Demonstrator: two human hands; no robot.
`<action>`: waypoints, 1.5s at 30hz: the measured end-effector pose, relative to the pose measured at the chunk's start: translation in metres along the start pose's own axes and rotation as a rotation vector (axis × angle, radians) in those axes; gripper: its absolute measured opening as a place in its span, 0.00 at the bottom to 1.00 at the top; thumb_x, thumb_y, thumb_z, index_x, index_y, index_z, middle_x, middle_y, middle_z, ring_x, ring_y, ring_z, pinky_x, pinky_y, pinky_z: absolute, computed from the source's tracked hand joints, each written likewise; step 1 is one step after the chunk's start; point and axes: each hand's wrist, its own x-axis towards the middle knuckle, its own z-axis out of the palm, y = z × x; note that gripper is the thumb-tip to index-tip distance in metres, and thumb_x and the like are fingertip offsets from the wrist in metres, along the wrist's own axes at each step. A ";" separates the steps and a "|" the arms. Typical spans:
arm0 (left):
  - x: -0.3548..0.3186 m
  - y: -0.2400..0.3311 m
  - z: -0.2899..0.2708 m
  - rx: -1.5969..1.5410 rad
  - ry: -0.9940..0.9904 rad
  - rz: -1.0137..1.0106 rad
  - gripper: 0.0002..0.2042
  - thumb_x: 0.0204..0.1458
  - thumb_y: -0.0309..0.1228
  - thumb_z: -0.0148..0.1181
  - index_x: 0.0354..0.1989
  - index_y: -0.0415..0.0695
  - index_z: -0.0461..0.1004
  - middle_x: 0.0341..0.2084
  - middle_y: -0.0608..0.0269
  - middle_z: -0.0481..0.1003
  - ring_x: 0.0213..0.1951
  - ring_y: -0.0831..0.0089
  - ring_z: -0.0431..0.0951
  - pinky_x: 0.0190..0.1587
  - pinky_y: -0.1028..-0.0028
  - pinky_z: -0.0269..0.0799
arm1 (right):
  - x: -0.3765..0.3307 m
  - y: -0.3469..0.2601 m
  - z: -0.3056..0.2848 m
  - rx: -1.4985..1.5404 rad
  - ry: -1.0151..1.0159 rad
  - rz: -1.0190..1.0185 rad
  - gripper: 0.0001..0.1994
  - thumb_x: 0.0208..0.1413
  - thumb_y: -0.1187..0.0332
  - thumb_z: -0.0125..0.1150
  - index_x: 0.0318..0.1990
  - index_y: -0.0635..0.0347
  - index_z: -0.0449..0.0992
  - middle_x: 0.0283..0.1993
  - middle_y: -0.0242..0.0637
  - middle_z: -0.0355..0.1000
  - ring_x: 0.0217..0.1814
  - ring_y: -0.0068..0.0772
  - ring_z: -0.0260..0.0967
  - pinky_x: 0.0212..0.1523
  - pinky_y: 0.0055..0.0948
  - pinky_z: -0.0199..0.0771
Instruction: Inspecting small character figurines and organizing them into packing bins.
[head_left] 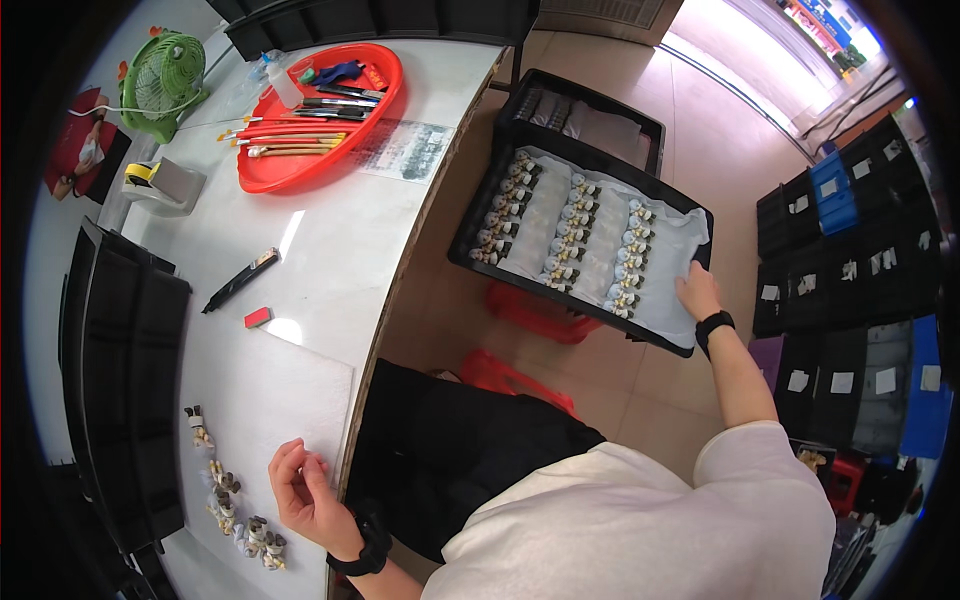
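Left hand (312, 505): yours is at the desk (335, 235) edge, beside the white sheet (310, 380). Its fingers are loosely curled; you cannot tell from this angle whether they enclose anything small.

Right hand (698, 293): your arm reaches out to the right side of a black tray (680, 347), fingers bent at the rim and white liner (670, 255). Whether they grip the rim, pinch the liner or only touch is hidden from you.

Tray contents: small figurines (571, 235) lie on the liner in three rows, with bands of white liner between them. The right-hand strip, nearest your right hand, shows bare liner. A second black tray (650, 130) sits just behind.

Desk: several loose figurines (268, 545) lie to the left of your left hand, well apart from the tray. Farther up you have a red block (257, 317), a slim black tool (241, 280) and a red oval dish (391, 90) holding brushes (300, 133).
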 end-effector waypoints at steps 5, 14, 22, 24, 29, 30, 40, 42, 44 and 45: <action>0.000 0.001 0.001 -0.031 -0.018 0.033 0.08 0.48 0.15 0.47 0.35 0.37 0.70 0.38 0.61 0.69 0.29 0.81 0.68 0.31 0.86 0.65 | 0.017 -0.063 0.027 0.331 0.055 -0.418 0.18 0.42 0.70 0.52 0.42 0.69 0.63 0.35 0.61 0.68 0.39 0.56 0.67 0.41 0.43 0.67; 0.000 0.004 0.002 0.012 -0.014 0.030 0.07 0.48 0.15 0.46 0.34 0.37 0.70 0.37 0.61 0.69 0.30 0.82 0.68 0.31 0.86 0.65 | 0.012 -0.169 0.064 0.130 -0.469 -0.304 0.22 0.42 0.72 0.51 0.46 0.75 0.62 0.31 0.55 0.71 0.32 0.50 0.71 0.35 0.37 0.71; 0.000 0.007 0.004 0.066 -0.022 -0.010 0.06 0.51 0.18 0.47 0.35 0.37 0.70 0.38 0.64 0.69 0.29 0.83 0.66 0.33 0.85 0.64 | 0.089 -0.077 0.022 0.689 0.684 -0.186 0.08 0.46 0.71 0.51 0.36 0.58 0.70 0.32 0.46 0.68 0.33 0.41 0.67 0.35 0.34 0.66; 0.001 0.005 0.003 0.073 -0.007 -0.001 0.07 0.51 0.18 0.46 0.35 0.37 0.70 0.38 0.64 0.69 0.29 0.83 0.66 0.32 0.85 0.63 | 0.126 -0.033 0.043 0.611 0.695 0.199 0.12 0.45 0.69 0.49 0.40 0.57 0.69 0.41 0.49 0.66 0.45 0.48 0.63 0.46 0.38 0.62; 0.001 0.005 0.009 0.115 0.000 0.009 0.07 0.50 0.17 0.47 0.34 0.37 0.70 0.37 0.63 0.68 0.28 0.83 0.66 0.30 0.86 0.63 | 0.148 -0.007 0.086 0.542 0.221 0.341 0.32 0.48 0.48 0.47 0.61 0.43 0.50 0.60 0.57 0.47 0.61 0.60 0.46 0.60 0.47 0.44; 0.002 0.005 0.011 0.110 -0.001 0.024 0.07 0.48 0.16 0.47 0.33 0.37 0.70 0.37 0.62 0.68 0.28 0.83 0.66 0.29 0.87 0.63 | 0.151 -0.010 0.094 0.553 0.188 0.314 0.34 0.48 0.44 0.45 0.62 0.41 0.46 0.62 0.59 0.43 0.62 0.62 0.43 0.61 0.48 0.41; 0.000 0.003 0.007 0.167 -0.006 -0.006 0.06 0.50 0.18 0.46 0.35 0.37 0.70 0.38 0.63 0.68 0.28 0.83 0.65 0.31 0.85 0.62 | 0.125 -0.089 0.103 0.186 0.027 0.157 0.33 0.50 0.50 0.45 0.63 0.43 0.43 0.63 0.63 0.35 0.67 0.60 0.26 0.61 0.55 0.29; 0.000 0.004 0.009 0.156 -0.006 -0.007 0.07 0.50 0.18 0.46 0.35 0.37 0.70 0.38 0.63 0.69 0.28 0.83 0.65 0.31 0.85 0.62 | 0.127 -0.073 0.092 0.203 0.014 0.118 0.34 0.49 0.51 0.46 0.63 0.45 0.43 0.63 0.64 0.35 0.67 0.60 0.27 0.61 0.54 0.30; 0.000 0.003 0.012 0.148 -0.007 0.008 0.07 0.50 0.18 0.46 0.35 0.37 0.70 0.38 0.63 0.69 0.28 0.83 0.65 0.31 0.85 0.62 | 0.113 -0.069 0.064 0.274 -0.038 0.109 0.36 0.46 0.54 0.49 0.63 0.48 0.43 0.61 0.67 0.38 0.66 0.61 0.29 0.62 0.51 0.31; 0.001 0.003 0.014 0.139 -0.012 0.026 0.07 0.50 0.18 0.46 0.35 0.37 0.70 0.38 0.62 0.69 0.28 0.83 0.65 0.31 0.85 0.62 | 0.106 -0.060 0.058 0.303 -0.073 0.089 0.36 0.46 0.55 0.49 0.63 0.49 0.43 0.61 0.68 0.38 0.66 0.62 0.29 0.62 0.49 0.31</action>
